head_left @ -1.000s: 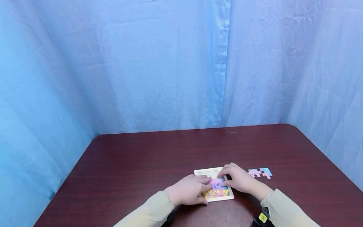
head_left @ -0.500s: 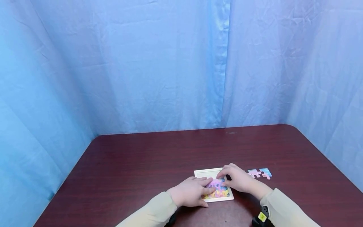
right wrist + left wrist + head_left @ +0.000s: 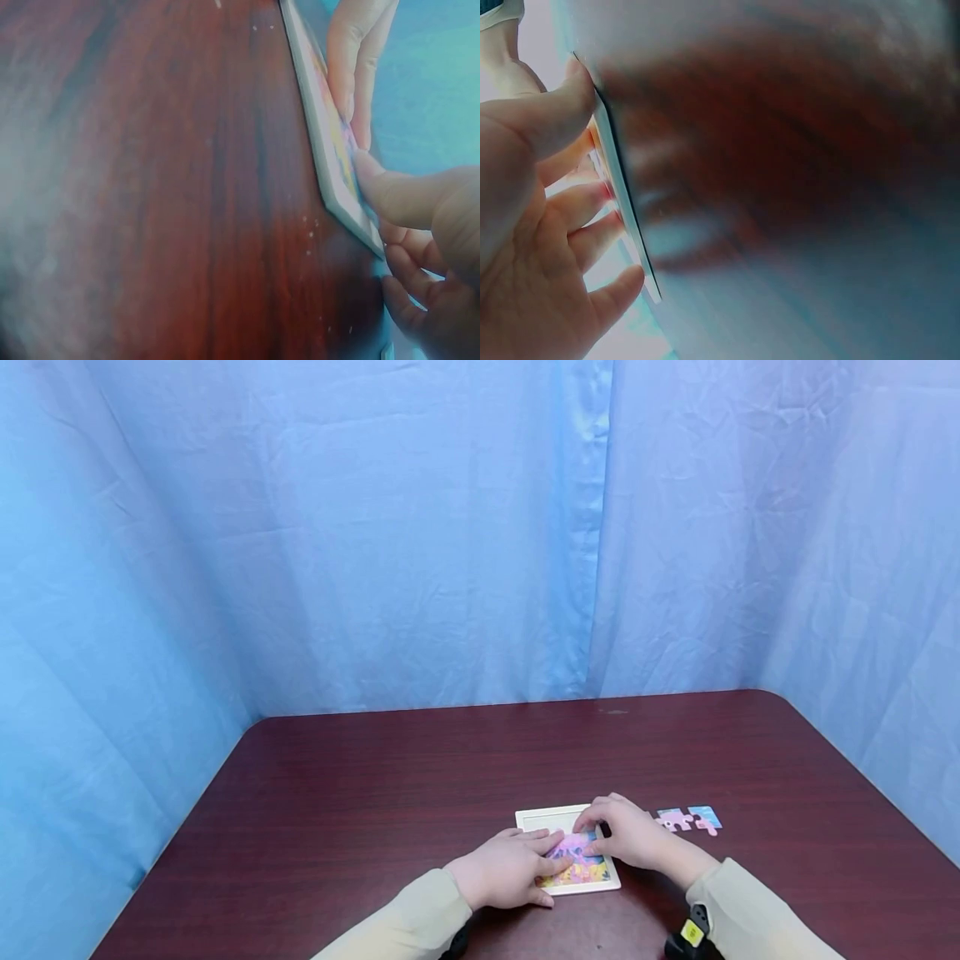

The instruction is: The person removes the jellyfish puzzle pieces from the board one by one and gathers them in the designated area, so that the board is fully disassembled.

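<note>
Both hands rest on the puzzle tray (image 3: 536, 817): left hand (image 3: 504, 877) with straight fingers pressing its left edge, right hand (image 3: 632, 833) pinching a pink piece (image 3: 573, 842). Two loose pieces (image 3: 688, 819) lie right of the tray on the table (image 3: 360, 793).

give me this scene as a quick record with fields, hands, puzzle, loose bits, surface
left hand: left hand lies on the near-left part of the puzzle tray, straight fingers pressing the picture
right hand: right hand at the tray's right edge, fingers curled down onto the picture; a grip cannot be told
puzzle: white-framed tray, colourful pieces in its near part, far strip bare
loose pieces: loose pieces lie on the table right of the tray, untouched
surface: dark red wooden table
backdrop: blue curtain
</note>
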### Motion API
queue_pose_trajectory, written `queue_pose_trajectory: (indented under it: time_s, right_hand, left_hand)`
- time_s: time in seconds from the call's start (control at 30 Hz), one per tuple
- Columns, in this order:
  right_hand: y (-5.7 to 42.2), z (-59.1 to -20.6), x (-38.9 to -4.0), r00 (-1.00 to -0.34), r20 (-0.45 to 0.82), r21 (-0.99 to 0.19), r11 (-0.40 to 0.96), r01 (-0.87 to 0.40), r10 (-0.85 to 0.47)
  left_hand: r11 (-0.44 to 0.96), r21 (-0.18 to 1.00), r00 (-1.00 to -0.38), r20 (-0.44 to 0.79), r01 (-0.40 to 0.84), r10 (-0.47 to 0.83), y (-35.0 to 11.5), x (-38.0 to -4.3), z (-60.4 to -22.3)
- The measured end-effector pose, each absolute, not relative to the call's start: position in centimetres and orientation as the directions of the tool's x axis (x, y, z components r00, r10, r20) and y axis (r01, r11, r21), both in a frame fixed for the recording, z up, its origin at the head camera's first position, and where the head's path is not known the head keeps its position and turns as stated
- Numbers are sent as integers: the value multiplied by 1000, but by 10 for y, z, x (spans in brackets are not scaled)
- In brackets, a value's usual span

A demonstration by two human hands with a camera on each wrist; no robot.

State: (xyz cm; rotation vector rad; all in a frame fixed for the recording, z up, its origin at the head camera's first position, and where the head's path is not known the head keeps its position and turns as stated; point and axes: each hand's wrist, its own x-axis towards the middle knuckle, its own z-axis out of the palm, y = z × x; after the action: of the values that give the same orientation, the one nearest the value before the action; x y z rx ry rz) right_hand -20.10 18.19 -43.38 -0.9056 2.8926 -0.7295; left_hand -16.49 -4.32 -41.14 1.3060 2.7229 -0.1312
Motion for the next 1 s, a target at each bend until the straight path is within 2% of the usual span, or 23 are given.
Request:
queue_pose_trajectory:
  time_s: [0.2, 0.47, 1.0]
  right_hand:
    - [182, -435, -202, -852, 79, -495, 721, -484, -518]
    - [184, -438, -202, -822, 130, -484, 687, -541, -555]
    - [186, -443, -201, -842, 145, -539, 672, -507, -520]
  left_hand:
    - [627, -19, -623, -143, 779, 769, -42, -164, -410]
    - [632, -16, -626, -156, 775, 764, -42, -163, -410]
    - [629, -15, -624, -149, 777, 767, -42, -163, -409]
